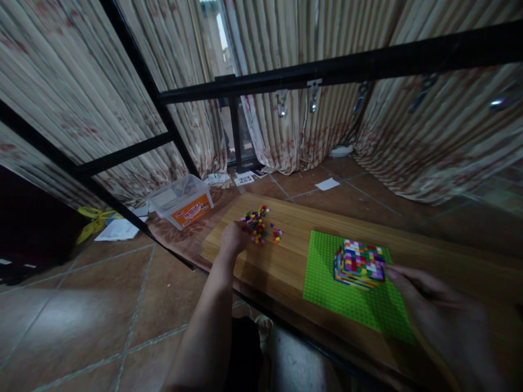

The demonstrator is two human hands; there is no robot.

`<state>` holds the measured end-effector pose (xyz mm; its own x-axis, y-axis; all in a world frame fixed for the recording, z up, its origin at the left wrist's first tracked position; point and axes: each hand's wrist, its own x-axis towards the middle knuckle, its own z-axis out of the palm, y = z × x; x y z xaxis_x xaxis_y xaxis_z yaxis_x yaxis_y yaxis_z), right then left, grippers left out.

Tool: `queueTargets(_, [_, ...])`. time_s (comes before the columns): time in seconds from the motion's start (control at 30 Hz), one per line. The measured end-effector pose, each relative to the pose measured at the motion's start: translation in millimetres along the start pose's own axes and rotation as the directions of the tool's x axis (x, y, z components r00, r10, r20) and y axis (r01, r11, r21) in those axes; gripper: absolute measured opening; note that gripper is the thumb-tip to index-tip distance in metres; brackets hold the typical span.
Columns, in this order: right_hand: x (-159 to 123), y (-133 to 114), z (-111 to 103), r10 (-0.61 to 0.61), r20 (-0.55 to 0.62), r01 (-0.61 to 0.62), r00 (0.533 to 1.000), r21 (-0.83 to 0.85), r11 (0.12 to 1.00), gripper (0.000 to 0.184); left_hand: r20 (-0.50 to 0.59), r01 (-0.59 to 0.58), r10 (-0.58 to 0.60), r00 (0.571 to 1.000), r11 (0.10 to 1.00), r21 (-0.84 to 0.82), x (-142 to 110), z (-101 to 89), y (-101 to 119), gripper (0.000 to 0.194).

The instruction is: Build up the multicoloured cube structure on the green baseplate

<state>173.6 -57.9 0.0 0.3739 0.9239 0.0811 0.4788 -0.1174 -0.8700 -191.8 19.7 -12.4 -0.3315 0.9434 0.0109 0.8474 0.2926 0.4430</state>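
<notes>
A rectangular block built of many multicoloured toy bricks (pixel 362 260) stands on a green studded baseplate (pixel 322 272). My right hand (pixel 433 305) reaches in from the right, thumb and forefinger pinched together at the block's right upper edge. Anything between those fingertips is too small to make out, and the hand is slightly blurred. At the left, my left hand (pixel 236 238) is curled at the near edge of a pile of loose small bricks (pixel 256 223). Its fingertips are partly hidden behind the hand. A few more loose bricks (pixel 277 234) lie just right of the pile.
The wooden board (pixel 281 267) carries the baseplate and bricks. Beyond its left end sits a clear plastic box (pixel 183 198) with an orange label. A black metal frame bar (pixel 261 81) with hanging clips crosses above. Curtains (pixel 286 136) and a tiled floor (pixel 102 305) surround it.
</notes>
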Motion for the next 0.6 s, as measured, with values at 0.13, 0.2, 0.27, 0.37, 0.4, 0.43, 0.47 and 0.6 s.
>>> queueTargets(0.13, [2.0,-1.7,1.1,0.052,0.010,-0.052,0.999,-0.003,0.999,0.042,0.088,0.002,-0.002,0.996,1.000,0.007,-3.6,-3.4,-8.4,0.023])
queueTargets(0.2, [2.4,-3.0,2.5,0.076,0.013,-0.076,0.997,0.003,0.997,0.043,0.112,0.003,-0.005,0.994,1.000,0.020,-5.6,-4.1,-10.8,0.021])
queueTargets(0.27, [2.1,-4.6,3.5,0.092,0.021,-0.093,0.995,0.005,0.996,0.045,0.127,0.002,-0.006,0.992,1.000,0.028,-7.2,-4.0,-10.8,0.021])
queueTargets(0.37, [1.0,-5.7,3.8,0.106,0.020,-0.106,0.994,0.004,0.994,0.047,0.143,-0.006,0.003,0.990,1.000,0.021,-8.2,-1.3,-6.5,0.025])
queueTargets(0.4, [0.8,-5.5,3.7,0.109,0.019,-0.109,0.994,-0.003,0.994,0.047,0.147,-0.012,0.010,0.989,1.000,0.013,-8.4,0.2,-4.3,0.026])
queueTargets(0.43, [0.8,-5.1,3.4,0.109,0.023,-0.109,0.994,-0.009,0.994,0.047,0.152,-0.018,0.017,0.988,1.000,0.004,-8.6,1.8,-2.0,0.026])
queueTargets(0.47, [1.0,-4.4,3.2,0.105,0.025,-0.104,0.994,-0.014,0.994,0.047,0.159,-0.026,0.026,0.987,1.000,-0.008,-8.8,3.2,0.1,0.026])
queueTargets(0.6, [2.2,-3.5,3.1,0.086,0.032,-0.086,0.996,-0.020,0.996,0.047,0.199,-0.043,0.055,0.978,0.997,-0.065,-10.0,3.1,0.1,0.023])
